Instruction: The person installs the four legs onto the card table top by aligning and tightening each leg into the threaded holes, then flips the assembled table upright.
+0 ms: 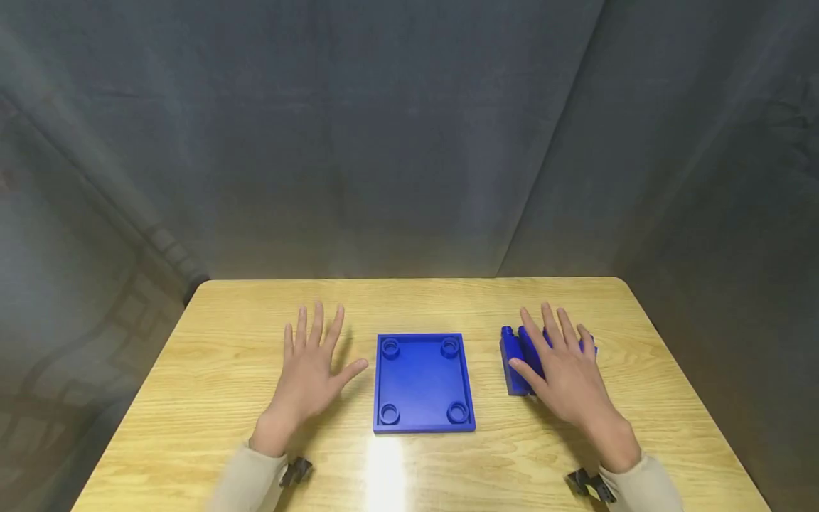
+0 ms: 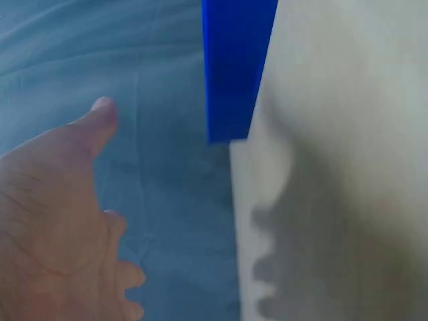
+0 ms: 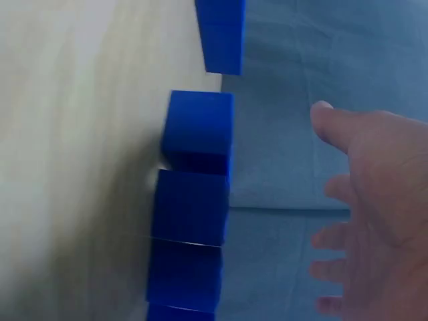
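A square blue tray [image 1: 422, 380] with a raised rim and a round socket in each corner lies flat on the table. To its left my left hand [image 1: 307, 377] hovers with fingers spread, thumb pointing at the tray's side. On the other side, several blue square posts [image 1: 514, 366] lie side by side, with narrow threaded-looking ends at the far side. My right hand [image 1: 566, 380] is spread above them and hides most of the row. The right wrist view shows the posts' square ends [image 3: 190, 207] lined up, with the right hand [image 3: 388, 214] apart from them.
The wooden table [image 1: 422, 306] has rounded far corners. Grey curtains [image 1: 384, 142] hang behind it and along both sides. Small dark wrist cameras [image 1: 296, 471] sit below each wrist, near the sleeves. A bright reflection shows on the wood in front of the tray.
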Motion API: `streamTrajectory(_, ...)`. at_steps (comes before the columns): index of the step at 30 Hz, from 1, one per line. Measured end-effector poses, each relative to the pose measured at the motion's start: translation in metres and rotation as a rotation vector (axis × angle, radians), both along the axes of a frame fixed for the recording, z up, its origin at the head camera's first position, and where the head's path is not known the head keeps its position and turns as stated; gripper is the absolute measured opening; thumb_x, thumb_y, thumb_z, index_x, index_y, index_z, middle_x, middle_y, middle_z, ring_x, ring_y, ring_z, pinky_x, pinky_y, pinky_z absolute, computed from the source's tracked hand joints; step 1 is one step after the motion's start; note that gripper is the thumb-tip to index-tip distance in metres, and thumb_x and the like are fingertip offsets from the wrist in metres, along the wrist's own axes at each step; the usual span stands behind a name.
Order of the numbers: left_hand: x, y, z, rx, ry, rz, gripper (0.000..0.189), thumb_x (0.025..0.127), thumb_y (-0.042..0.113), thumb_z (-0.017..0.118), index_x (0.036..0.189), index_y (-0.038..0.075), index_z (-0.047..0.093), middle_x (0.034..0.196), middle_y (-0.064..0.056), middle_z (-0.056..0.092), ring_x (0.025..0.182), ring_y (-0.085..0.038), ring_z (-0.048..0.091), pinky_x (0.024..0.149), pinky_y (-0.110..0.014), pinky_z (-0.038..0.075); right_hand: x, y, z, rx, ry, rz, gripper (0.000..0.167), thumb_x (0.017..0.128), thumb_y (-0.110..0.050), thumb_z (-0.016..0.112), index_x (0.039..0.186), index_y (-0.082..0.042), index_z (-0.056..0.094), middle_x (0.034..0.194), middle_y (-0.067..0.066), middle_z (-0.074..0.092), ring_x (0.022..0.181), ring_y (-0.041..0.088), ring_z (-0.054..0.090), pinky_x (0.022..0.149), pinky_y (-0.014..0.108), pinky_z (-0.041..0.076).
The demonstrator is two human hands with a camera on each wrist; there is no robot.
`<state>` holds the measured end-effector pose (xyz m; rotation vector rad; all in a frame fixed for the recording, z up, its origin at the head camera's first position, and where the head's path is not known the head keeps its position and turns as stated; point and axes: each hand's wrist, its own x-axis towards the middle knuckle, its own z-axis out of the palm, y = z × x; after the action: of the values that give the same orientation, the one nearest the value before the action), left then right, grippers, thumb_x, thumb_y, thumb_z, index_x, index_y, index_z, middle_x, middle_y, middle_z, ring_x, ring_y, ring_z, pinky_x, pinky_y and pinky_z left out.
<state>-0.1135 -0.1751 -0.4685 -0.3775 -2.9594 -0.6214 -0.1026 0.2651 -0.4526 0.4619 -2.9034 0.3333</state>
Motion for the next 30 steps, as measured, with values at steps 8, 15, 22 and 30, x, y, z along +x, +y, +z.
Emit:
streamTrajectory(8,0.02,0.02,-0.024,0.138,-0.005,-0.002,0.105,0.106,0.058,0.064,0.179,0.008,0.008,0.182,-0.028,0.01,0.168,-0.055,0.0,0.134,-0.075,0.0,0.014,-0.003,-0.014,0.005,0.039,-0.013,0.086,0.107,-0.046,0.071,0.173,-0.003,0.034,0.174,0.035,0.032,0.16,0.058,0.028,0.123,0.08,0.023)
streamTrajectory(15,0.034,0.03,-0.035,0.268,0.01,0.0,0.104,0.108,0.055,0.064,0.178,0.006,0.005,0.182,-0.027,0.016,0.168,-0.054,0.007,0.134,-0.074,0.006,0.027,-0.01,-0.027,-0.12,0.085,0.004,0.083,0.107,-0.037,0.073,0.172,-0.003,0.036,0.172,0.034,0.037,0.159,0.055,0.032,0.126,0.075,0.022)
streamTrajectory(22,0.045,0.038,-0.047,0.304,0.051,-0.004,0.104,0.106,0.052,0.068,0.178,0.005,0.01,0.181,-0.025,0.023,0.167,-0.052,0.018,0.134,-0.071,0.015,0.031,-0.014,-0.036,-0.258,0.196,0.017,0.079,0.103,-0.028,0.077,0.17,-0.003,0.042,0.166,0.031,0.047,0.153,0.054,0.041,0.129,0.07,0.023)
streamTrajectory(30,0.052,0.046,-0.06,0.354,0.06,-0.024,0.104,0.104,0.053,0.07,0.179,0.009,0.011,0.178,-0.024,0.03,0.164,-0.05,0.029,0.134,-0.068,0.017,0.033,-0.017,-0.055,-0.423,0.372,0.007,0.067,0.105,-0.044,0.072,0.156,-0.002,0.061,0.14,0.029,0.066,0.131,0.052,0.056,0.111,0.07,0.036)
